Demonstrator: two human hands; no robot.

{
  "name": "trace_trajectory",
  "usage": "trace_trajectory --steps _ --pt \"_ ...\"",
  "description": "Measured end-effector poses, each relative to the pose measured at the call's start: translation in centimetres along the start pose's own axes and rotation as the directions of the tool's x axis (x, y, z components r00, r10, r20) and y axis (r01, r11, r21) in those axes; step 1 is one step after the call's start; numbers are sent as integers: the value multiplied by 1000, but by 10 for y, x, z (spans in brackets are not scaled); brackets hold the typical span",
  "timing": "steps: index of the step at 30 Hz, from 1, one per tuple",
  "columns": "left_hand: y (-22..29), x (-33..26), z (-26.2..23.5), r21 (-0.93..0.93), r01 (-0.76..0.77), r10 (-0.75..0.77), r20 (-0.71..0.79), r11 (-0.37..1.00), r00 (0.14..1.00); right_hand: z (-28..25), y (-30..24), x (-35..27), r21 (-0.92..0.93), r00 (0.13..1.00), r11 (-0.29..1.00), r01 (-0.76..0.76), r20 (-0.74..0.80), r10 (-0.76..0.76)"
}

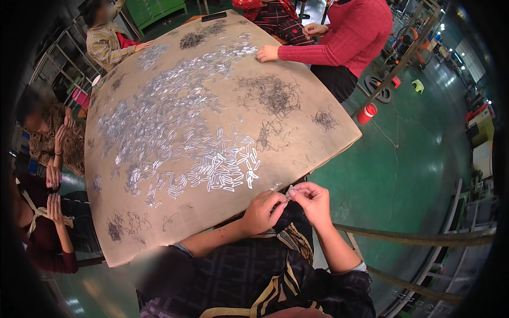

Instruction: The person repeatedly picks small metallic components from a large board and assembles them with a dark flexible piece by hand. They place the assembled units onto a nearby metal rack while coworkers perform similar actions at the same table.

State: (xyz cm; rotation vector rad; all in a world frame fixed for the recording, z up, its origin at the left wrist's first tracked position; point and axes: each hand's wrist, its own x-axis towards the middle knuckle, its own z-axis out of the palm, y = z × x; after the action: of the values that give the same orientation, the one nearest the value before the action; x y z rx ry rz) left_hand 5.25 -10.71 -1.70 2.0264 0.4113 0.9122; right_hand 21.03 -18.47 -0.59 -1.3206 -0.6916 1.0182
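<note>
1. Low in the frame, right of centre, the left hand [261,213] and right hand [316,203] meet just off the counter's near edge, fingers bent and thumbs pressed in, together pinching a small pale piece [289,194].
2. Fingertips cover most of that piece, so its full shape is hard to make out.
3. The black fisheye rim cuts into the co-workers at the left. At the top, the frame cuts off the person in a red ribbed sweater [356,32].
4. The counter [323,151] has a brown, paper-like, matte surface; its near edge is partly hidden by the left forearm.
5. Across its middle spreads a wide scatter of shiny, silvery, narrow elongated pieces [220,167], densest left of centre; many look like flattened loops, though those farther off blur together.
6. Dark tangles of thin, curved, wiry strands [275,95] lie right of the scatter, with similar clumps at the counter's top and lower left.
7. A flat black object [214,17] lies at the counter's far edge, too small to identify.
8. A pale cup [97,81] stands by the upper left edge; its contents cannot be made out.
9. Right of the counter is a red cylindrical container [367,113] with a pale band, its inside hidden.
</note>
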Motion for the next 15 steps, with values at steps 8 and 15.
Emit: trace_trajectory --steps 8,15 --pt "-8 -7 6 20 88 -89 21 996 996 7 -9 -13 -311 983 942 127 -87 -162" --pt "-13 1 -9 -31 141 -130 242 990 962 5 -4 -17 -449 948 852 268 -34 -316"
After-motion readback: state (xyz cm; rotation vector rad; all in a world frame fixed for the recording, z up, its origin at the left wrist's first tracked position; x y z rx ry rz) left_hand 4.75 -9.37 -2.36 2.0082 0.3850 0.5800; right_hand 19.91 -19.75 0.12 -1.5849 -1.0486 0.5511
